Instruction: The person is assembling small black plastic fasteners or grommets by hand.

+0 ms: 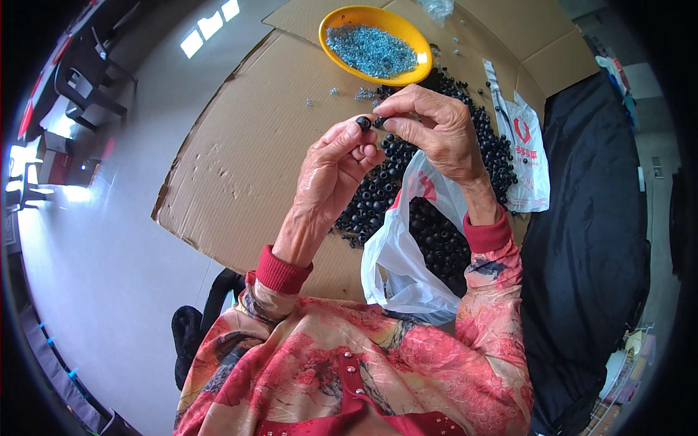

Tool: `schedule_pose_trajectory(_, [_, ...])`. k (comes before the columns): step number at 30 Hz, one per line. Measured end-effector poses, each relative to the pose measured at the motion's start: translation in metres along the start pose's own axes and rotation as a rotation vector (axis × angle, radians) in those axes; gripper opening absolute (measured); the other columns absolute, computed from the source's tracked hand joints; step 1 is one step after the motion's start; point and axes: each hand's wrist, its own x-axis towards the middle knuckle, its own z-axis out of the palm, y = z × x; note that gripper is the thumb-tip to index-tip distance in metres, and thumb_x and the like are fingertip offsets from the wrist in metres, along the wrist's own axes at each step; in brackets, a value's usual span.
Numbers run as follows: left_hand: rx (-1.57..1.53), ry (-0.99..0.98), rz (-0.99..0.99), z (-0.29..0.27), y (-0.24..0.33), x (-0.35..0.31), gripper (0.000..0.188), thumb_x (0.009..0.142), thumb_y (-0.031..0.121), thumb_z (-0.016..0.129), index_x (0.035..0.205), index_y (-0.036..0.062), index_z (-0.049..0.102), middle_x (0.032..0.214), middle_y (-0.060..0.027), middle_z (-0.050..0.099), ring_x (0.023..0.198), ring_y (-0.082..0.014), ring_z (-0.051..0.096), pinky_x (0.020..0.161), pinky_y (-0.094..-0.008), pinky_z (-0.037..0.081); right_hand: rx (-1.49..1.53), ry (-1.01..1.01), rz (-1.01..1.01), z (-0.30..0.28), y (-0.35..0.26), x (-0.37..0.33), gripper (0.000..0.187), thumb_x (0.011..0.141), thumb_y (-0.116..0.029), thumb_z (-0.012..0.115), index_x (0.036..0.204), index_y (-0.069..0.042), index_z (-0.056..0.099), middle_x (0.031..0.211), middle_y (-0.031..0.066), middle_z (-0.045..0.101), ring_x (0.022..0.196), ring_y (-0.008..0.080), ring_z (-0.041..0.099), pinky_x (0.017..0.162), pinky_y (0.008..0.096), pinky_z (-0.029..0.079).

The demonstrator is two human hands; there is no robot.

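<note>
My left hand point(329, 158) pinches a round black plastic piece point(363, 123) with a hole in it between thumb and fingertips. Right beside it, my right hand point(440, 131) grips a smaller black plastic piece point(379, 122) between thumb and forefinger. The two pieces are close together; whether they touch is hard to make out. Below my hands, a pile of hollow black pieces point(367, 207) is spread over the cardboard point(240, 138). Under my right wrist lies an open white plastic bag point(392, 272) containing many round black pieces point(443, 247).
A yellow bowl point(378, 16) of small bluish clear pieces point(371, 52) stands at the far side, with a few loose ones nearby. Another white bag point(534, 174) with red print lies at the right. Black cloth point(589, 218) hangs beyond it. Dark chairs point(83, 83) stand far left.
</note>
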Motion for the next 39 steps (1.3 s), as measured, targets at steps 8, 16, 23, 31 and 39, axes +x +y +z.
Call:
schedule_pose_trajectory(8, [0.040,-0.026,0.018,0.007,0.000,-0.005,0.024,0.087,0.012,0.055,0.105,-0.0037,0.055,0.087,-0.0093,0.061,0.070,-0.0130,0.059,0.072,-0.0306,0.054,-0.067,-0.005,-0.028,0.001,-0.010,0.000,0.013,0.073,0.000,0.066,0.086,-0.001,0.064,0.079,0.0048,0.063,0.073,0.0115,0.060,0.066,0.0240,0.049])
schedule_pose_trajectory(16, [0.036,-0.035,0.015,0.006,0.001,-0.004,0.024,0.087,0.011,0.054,0.106,-0.0043,0.055,0.088,-0.0106,0.062,0.072,-0.0134,0.059,0.073,-0.0301,0.053,-0.166,-0.013,-0.131,0.002,-0.010,0.004,0.014,0.072,0.002,0.066,0.085,-0.001,0.063,0.079,0.0061,0.063,0.072,0.0131,0.061,0.065,0.0249,0.050])
schedule_pose_trajectory(23, [0.045,-0.010,-0.003,0.003,0.000,-0.004,0.024,0.088,0.013,0.055,0.106,-0.0033,0.055,0.089,-0.0103,0.062,0.072,-0.0124,0.059,0.073,-0.0312,0.053,-0.264,-0.030,-0.256,0.002,-0.008,0.005,0.018,0.067,0.007,0.064,0.083,0.000,0.062,0.078,0.0083,0.062,0.074,0.0196,0.061,0.067,0.0280,0.051])
schedule_pose_trajectory(31, [0.002,-0.025,-0.062,0.006,-0.001,-0.003,0.020,0.088,0.013,0.054,0.101,-0.0019,0.055,0.086,-0.0079,0.062,0.071,-0.0113,0.059,0.074,-0.0319,0.052,-0.438,-0.123,-0.414,-0.002,-0.012,0.010,0.017,0.067,0.007,0.063,0.082,0.000,0.063,0.078,0.0089,0.062,0.074,0.0224,0.061,0.070,0.0306,0.050])
schedule_pose_trajectory(39, [-0.015,-0.044,-0.053,0.012,0.001,-0.005,0.022,0.088,0.013,0.054,0.104,-0.0026,0.054,0.086,-0.0086,0.062,0.071,-0.0122,0.060,0.075,-0.0327,0.052,-0.132,-0.049,-0.141,-0.005,-0.011,0.007,0.013,0.073,0.001,0.064,0.086,0.000,0.064,0.080,0.0072,0.063,0.074,0.0154,0.062,0.068,0.0257,0.050])
